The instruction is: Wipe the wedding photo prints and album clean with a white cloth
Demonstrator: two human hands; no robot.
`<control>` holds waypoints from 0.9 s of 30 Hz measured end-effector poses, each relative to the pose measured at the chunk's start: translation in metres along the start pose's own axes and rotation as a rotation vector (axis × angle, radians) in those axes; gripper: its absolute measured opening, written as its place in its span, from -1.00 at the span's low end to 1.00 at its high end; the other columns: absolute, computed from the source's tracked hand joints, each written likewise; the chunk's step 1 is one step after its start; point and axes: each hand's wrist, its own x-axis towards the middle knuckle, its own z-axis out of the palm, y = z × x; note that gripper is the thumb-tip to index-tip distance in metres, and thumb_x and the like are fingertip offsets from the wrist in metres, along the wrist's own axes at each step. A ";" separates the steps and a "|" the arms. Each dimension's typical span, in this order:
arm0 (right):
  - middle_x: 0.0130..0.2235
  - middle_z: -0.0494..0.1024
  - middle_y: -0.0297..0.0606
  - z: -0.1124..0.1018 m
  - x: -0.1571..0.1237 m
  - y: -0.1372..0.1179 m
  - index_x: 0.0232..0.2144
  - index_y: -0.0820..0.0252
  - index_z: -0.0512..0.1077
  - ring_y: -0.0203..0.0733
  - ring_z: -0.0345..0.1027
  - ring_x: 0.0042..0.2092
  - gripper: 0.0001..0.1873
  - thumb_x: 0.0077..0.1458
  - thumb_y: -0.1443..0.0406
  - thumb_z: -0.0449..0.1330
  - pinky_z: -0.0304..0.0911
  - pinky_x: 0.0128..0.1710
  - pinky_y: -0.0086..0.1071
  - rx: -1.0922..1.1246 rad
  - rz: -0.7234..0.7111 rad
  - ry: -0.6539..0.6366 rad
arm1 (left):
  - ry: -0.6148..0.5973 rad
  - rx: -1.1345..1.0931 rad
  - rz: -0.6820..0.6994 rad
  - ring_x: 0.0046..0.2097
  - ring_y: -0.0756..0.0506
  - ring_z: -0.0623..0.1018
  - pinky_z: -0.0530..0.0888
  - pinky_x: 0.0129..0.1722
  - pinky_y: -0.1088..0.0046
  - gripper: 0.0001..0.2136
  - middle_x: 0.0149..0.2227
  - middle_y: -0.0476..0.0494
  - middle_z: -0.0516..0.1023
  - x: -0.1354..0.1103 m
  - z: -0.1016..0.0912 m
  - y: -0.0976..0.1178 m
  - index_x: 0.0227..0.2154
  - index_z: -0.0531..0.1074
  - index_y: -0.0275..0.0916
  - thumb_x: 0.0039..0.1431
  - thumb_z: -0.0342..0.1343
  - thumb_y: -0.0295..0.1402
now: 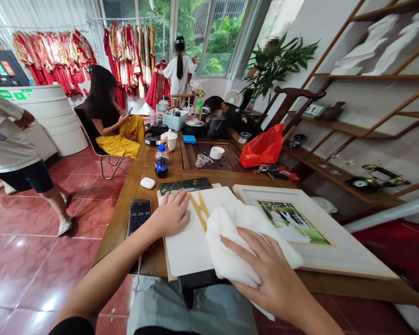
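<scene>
A white board (185, 253) with a golden-yellow printed shape (199, 209) lies at the table's near edge. My left hand (173, 213) rests flat on its left part, fingers stretched out. Bunched over the right part is a soft white cloth (225, 235), held by my right hand (265, 265) from above with the fingers curved over its folds. The cloth hides much of the board's right side and overlaps a white picture frame (335, 225) with a photo (293, 221) in it. A dark panel (186, 185) shows at the board's far edge.
A phone (140, 214) showing a timer and a white earbud case (147, 183) lie left of the board. Beyond stand a cola bottle (161, 163), a white bowl (217, 152) and a red plastic bag (261, 148). Several people are around; shelves (352, 132) line the right.
</scene>
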 end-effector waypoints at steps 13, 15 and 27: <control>0.23 0.36 0.04 0.009 0.050 0.003 0.28 -0.04 0.28 0.21 0.21 0.23 -0.28 0.07 0.09 0.29 0.10 0.13 0.15 0.090 0.107 -0.209 | -0.001 0.006 0.014 0.42 -0.32 0.11 0.06 0.35 -0.12 -0.48 0.40 -0.43 0.10 0.001 0.000 0.000 0.35 0.07 -0.41 0.42 -0.27 -0.29; 0.25 0.35 0.04 0.010 0.065 0.010 0.28 -0.05 0.28 0.21 0.19 0.25 -0.31 0.12 0.04 0.25 0.10 0.15 0.17 0.105 0.139 -0.265 | 0.001 0.005 0.018 0.41 -0.32 0.11 0.06 0.35 -0.11 -0.49 0.39 -0.43 0.12 0.001 -0.001 -0.001 0.34 0.07 -0.40 0.41 -0.26 -0.28; 0.30 0.29 0.00 0.030 0.130 0.044 0.31 -0.05 0.24 0.22 0.12 0.31 -0.31 0.24 -0.13 0.05 0.08 0.19 0.19 0.108 0.234 -0.299 | 0.082 -0.032 0.041 0.34 -0.32 0.24 0.13 0.32 -0.13 -0.61 0.29 -0.41 0.27 -0.001 0.003 -0.002 0.20 0.26 -0.32 0.39 -0.19 -0.35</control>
